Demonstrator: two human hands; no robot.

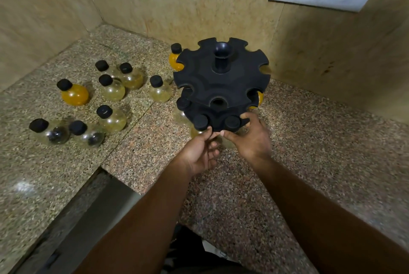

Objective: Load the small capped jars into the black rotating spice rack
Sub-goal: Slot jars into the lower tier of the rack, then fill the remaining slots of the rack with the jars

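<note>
Rack (221,83), lower tier front: left hand (202,152) and right hand (252,138) curl beside seated jars (200,122), hold unclear; best to push necks fully home.

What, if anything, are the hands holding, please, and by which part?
The left hand and right hand appear to pinch the spice rack by its lower tier's front rim.

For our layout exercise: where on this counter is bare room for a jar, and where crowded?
Bare counter: right of the spice rack up to the wall, and between the loose jars and the near edge. Crowded among them.
</note>
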